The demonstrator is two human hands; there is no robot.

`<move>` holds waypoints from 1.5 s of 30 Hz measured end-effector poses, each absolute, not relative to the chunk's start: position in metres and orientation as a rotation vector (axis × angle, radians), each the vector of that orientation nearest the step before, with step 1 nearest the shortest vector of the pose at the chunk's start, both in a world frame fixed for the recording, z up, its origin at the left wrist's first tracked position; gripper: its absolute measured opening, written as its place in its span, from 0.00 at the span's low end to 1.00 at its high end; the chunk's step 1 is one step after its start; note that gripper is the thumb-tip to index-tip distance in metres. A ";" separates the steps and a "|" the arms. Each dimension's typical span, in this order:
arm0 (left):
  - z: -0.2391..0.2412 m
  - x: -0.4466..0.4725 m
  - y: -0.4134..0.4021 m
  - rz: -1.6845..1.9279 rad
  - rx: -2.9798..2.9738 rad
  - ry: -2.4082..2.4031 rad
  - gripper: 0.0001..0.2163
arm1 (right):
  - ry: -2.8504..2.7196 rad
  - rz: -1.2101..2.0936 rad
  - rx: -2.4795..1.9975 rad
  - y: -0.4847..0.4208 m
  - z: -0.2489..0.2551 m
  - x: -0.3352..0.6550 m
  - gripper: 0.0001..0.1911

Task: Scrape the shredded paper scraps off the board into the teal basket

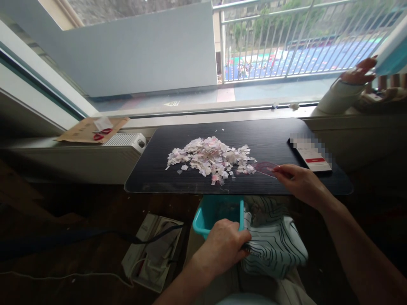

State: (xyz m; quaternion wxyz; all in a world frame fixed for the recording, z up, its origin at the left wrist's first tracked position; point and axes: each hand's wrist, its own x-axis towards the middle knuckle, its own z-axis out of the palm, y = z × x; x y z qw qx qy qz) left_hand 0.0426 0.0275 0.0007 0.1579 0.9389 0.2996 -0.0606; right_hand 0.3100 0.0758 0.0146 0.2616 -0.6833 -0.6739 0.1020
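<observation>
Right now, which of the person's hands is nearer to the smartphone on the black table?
Right. The right hand is over the black table, close beside the smartphone; the left hand is farther away, lower, at the turquoise bin.

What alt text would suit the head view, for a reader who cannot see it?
The right hand holds a translucent pink piece at the edge of a heap of paper scraps on a black table. Nearer the wearer, the left hand grips a teal bin; a phone lies on the table's right side.
</observation>
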 end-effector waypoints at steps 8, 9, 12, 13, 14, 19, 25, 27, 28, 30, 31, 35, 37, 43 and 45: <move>0.008 0.068 0.031 -0.186 2.751 0.701 0.11 | -1.909 0.489 -1.705 0.102 0.006 0.280 0.14; 0.008 0.070 0.032 -0.195 2.750 0.691 0.11 | -1.918 0.509 -1.683 0.102 0.006 0.277 0.14; 0.009 0.072 0.033 -0.221 2.736 0.669 0.12 | -1.895 0.474 -1.716 0.100 0.007 0.281 0.13; 0.009 0.072 0.033 -0.222 2.730 0.667 0.12 | -1.882 0.449 -1.740 0.099 0.007 0.285 0.13; 0.009 0.073 0.034 -0.222 2.724 0.664 0.12 | -1.865 0.422 -1.762 0.098 0.007 0.290 0.13; 0.010 0.078 0.035 -0.239 2.712 0.623 0.11 | -1.812 0.382 -1.802 0.087 0.007 0.306 0.12; 0.010 0.087 0.033 -0.216 2.737 0.556 0.12 | -1.792 0.402 -1.793 0.084 0.007 0.307 0.13; 0.010 0.088 0.031 -0.200 2.747 0.536 0.12 | -1.794 0.390 -1.823 0.084 0.008 0.308 0.13; 0.009 0.089 0.030 -0.190 2.753 0.527 0.12 | -1.801 0.397 -1.830 0.084 0.009 0.308 0.13; 0.009 0.090 0.029 -0.176 2.763 0.513 0.12 | -1.806 0.410 -1.822 0.084 0.011 0.308 0.13; 0.009 0.091 0.029 -0.173 2.766 0.505 0.12 | -1.803 0.414 -1.808 0.084 0.011 0.308 0.13; 0.011 0.094 0.028 -0.181 2.766 0.467 0.11 | -1.846 0.456 -1.755 0.089 0.007 0.305 0.12; 0.011 0.094 0.027 -0.175 2.764 0.454 0.11 | -1.869 0.426 -1.769 0.091 0.005 0.305 0.12; 0.011 0.091 0.026 -0.144 2.772 0.476 0.11 | -1.904 0.446 -1.746 0.085 0.011 0.302 0.12; 0.011 0.090 0.026 -0.130 2.772 0.483 0.11 | -1.947 0.520 -1.720 0.080 0.015 0.300 0.12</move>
